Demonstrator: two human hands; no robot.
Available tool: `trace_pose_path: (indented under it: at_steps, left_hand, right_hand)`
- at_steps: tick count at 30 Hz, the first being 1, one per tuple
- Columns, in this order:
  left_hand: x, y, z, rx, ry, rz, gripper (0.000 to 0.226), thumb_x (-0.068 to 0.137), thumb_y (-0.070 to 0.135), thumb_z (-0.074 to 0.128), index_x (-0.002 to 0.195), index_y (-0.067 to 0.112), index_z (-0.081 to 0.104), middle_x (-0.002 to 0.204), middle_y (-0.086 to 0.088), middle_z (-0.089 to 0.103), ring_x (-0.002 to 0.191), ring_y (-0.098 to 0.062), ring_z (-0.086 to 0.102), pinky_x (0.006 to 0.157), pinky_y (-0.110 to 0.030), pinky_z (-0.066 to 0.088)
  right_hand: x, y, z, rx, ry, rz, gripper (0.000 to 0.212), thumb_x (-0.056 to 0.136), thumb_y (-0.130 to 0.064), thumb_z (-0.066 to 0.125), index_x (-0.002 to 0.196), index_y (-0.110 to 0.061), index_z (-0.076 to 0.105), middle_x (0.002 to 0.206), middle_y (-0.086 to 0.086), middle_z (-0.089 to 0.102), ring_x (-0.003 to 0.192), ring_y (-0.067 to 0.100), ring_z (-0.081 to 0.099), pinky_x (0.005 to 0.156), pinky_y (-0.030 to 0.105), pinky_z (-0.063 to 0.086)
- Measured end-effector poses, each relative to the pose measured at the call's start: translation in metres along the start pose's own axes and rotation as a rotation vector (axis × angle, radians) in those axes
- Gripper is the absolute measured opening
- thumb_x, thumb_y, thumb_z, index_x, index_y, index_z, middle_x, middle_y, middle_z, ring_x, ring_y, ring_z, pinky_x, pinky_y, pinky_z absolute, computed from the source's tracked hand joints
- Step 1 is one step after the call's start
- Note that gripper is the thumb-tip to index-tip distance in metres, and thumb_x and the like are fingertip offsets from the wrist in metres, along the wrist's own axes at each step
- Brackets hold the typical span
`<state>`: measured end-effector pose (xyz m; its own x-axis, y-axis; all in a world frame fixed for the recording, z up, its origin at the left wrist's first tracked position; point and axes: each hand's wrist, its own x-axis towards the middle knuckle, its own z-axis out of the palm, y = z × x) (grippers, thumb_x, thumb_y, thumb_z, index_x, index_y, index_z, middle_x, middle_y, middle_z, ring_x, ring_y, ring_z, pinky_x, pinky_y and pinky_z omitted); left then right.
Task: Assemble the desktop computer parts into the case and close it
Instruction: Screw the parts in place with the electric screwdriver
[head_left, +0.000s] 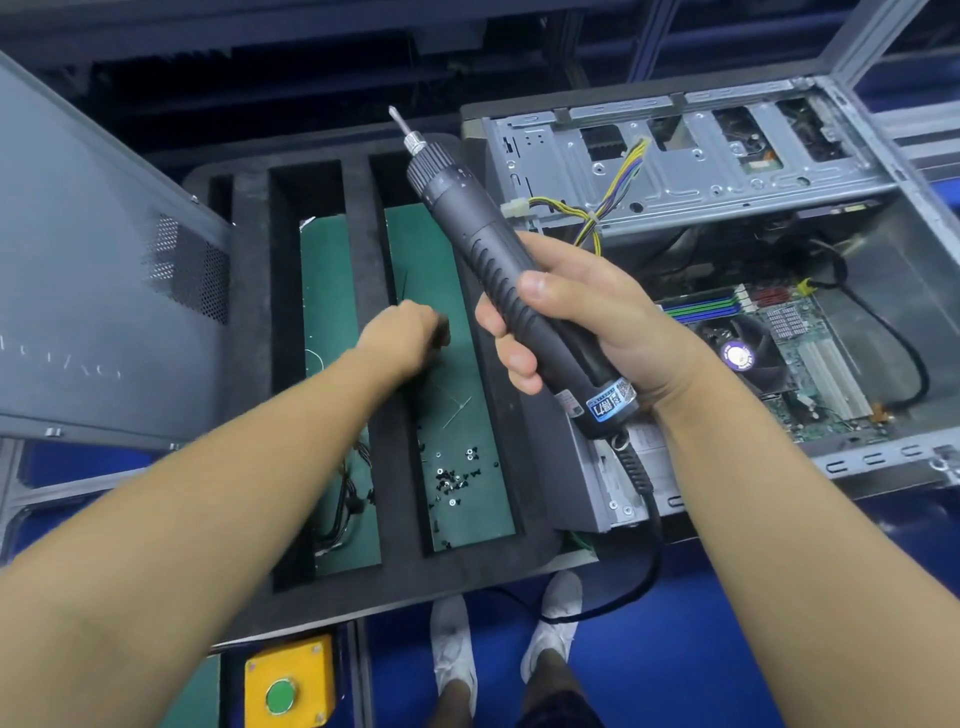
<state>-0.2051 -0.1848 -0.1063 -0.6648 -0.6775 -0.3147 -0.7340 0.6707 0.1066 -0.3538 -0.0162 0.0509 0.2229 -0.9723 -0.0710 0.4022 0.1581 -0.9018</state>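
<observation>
Worktop (582, 562): carries a black foam tray (249, 364) with long green-floored compartments, just left of the open computer case (883, 218) lying on its side.
Side panel (93, 291): grey, tilted up at the far left.
Screws (457, 475): small dark scatter in the tray's right compartment.
Right grip (597, 322): wrapped round the electric screwdriver (498, 275), bit pointing up and away.
Left grip (410, 332): fingers curled under, low over that same compartment beyond the screws; cannot tell whether it holds anything.
Motherboard (810, 364): inside the case.
</observation>
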Motion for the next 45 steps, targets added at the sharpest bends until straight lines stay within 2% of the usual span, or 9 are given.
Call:
trace_pose_path:
  at_steps: [5, 12, 21, 27, 33, 35, 38, 42, 45]
  left_hand:
    - [-0.007, -0.026, -0.031, -0.213, -0.044, 0.130, 0.036, 0.086, -0.003, 0.060, 0.116, 0.014, 0.072, 0.115, -0.001, 0.072, 0.106, -0.016, 0.065, 0.088, -0.016, 0.041]
    - [-0.013, -0.028, -0.025, 0.187, 0.047, 0.148, 0.025, 0.090, 0.022, 0.059, 0.111, 0.026, 0.072, 0.112, -0.001, 0.069, 0.109, -0.023, 0.059, 0.088, -0.032, 0.042]
    - [0.007, 0.018, 0.027, 0.504, -0.142, -0.145, 0.031, 0.094, 0.025, 0.045, 0.121, 0.030, 0.059, 0.114, 0.010, 0.068, 0.116, -0.017, 0.061, 0.119, -0.048, 0.000]
    - [0.021, 0.016, 0.045, 0.577, -0.115, -0.129, 0.049, 0.092, 0.030, 0.049, 0.141, 0.032, 0.046, 0.135, 0.013, 0.058, 0.123, -0.019, 0.055, 0.114, -0.053, 0.010]
    - [0.017, 0.019, 0.039, 0.489, -0.054, -0.110, 0.033, 0.092, 0.025, 0.049, 0.124, 0.030, 0.058, 0.113, 0.010, 0.069, 0.110, -0.019, 0.064, 0.112, -0.044, 0.016]
    - [0.013, 0.017, 0.028, 0.344, 0.009, -0.069, 0.017, 0.090, 0.025, 0.053, 0.103, 0.030, 0.062, 0.105, 0.007, 0.071, 0.098, -0.017, 0.066, 0.098, -0.033, 0.031]
    - [-0.006, 0.009, 0.003, -0.442, 0.123, -0.059, 0.010, 0.078, 0.023, 0.068, 0.071, 0.024, 0.060, 0.076, 0.005, 0.070, 0.068, -0.014, 0.059, 0.073, -0.028, 0.048]
    - [-0.046, -0.007, -0.025, -1.623, 0.216, -0.117, 0.013, 0.079, 0.007, 0.076, 0.090, 0.011, 0.071, 0.078, -0.004, 0.074, 0.074, -0.013, 0.068, 0.068, -0.024, 0.055]
    - [-0.070, -0.020, -0.035, -2.120, 0.179, -0.096, 0.020, 0.082, 0.012, 0.072, 0.102, 0.009, 0.070, 0.088, -0.005, 0.073, 0.085, -0.017, 0.070, 0.077, -0.029, 0.058]
  right_hand:
    - [0.000, 0.001, 0.000, -0.010, 0.001, -0.007, 0.035, 0.093, -0.024, 0.059, 0.122, -0.005, 0.052, 0.090, 0.014, 0.057, 0.062, 0.021, 0.057, 0.056, 0.032, 0.050]
    - [-0.001, 0.000, 0.001, -0.014, 0.020, -0.001, 0.041, 0.090, -0.025, 0.060, 0.124, -0.004, 0.051, 0.090, 0.015, 0.056, 0.061, 0.021, 0.056, 0.055, 0.032, 0.049]
    - [0.000, 0.003, -0.001, 0.018, 0.017, -0.001, 0.051, 0.089, -0.024, 0.060, 0.133, -0.004, 0.047, 0.089, 0.016, 0.056, 0.060, 0.021, 0.056, 0.054, 0.033, 0.049]
    - [0.000, 0.003, -0.004, 0.031, -0.002, 0.000, 0.048, 0.090, -0.023, 0.060, 0.132, -0.005, 0.048, 0.090, 0.016, 0.056, 0.060, 0.022, 0.057, 0.055, 0.034, 0.049]
    - [0.000, 0.005, -0.006, 0.053, -0.008, 0.002, 0.051, 0.090, -0.023, 0.060, 0.136, -0.004, 0.046, 0.090, 0.015, 0.056, 0.060, 0.021, 0.057, 0.054, 0.033, 0.049]
    - [0.000, 0.006, -0.007, 0.058, -0.012, 0.002, 0.050, 0.090, -0.023, 0.060, 0.135, -0.005, 0.047, 0.091, 0.015, 0.056, 0.060, 0.021, 0.056, 0.054, 0.032, 0.050]
    - [-0.002, 0.006, -0.008, 0.045, -0.008, 0.005, 0.046, 0.092, -0.024, 0.060, 0.134, -0.007, 0.049, 0.091, 0.015, 0.056, 0.061, 0.021, 0.056, 0.054, 0.032, 0.049]
    - [-0.006, 0.002, 0.000, 0.025, 0.044, 0.043, 0.051, 0.090, -0.025, 0.062, 0.136, -0.009, 0.049, 0.090, 0.014, 0.057, 0.061, 0.021, 0.056, 0.054, 0.031, 0.049]
    - [-0.010, -0.006, 0.013, -0.099, 0.076, 0.100, 0.041, 0.093, -0.018, 0.060, 0.133, -0.014, 0.052, 0.091, 0.015, 0.055, 0.060, 0.022, 0.056, 0.054, 0.031, 0.049]
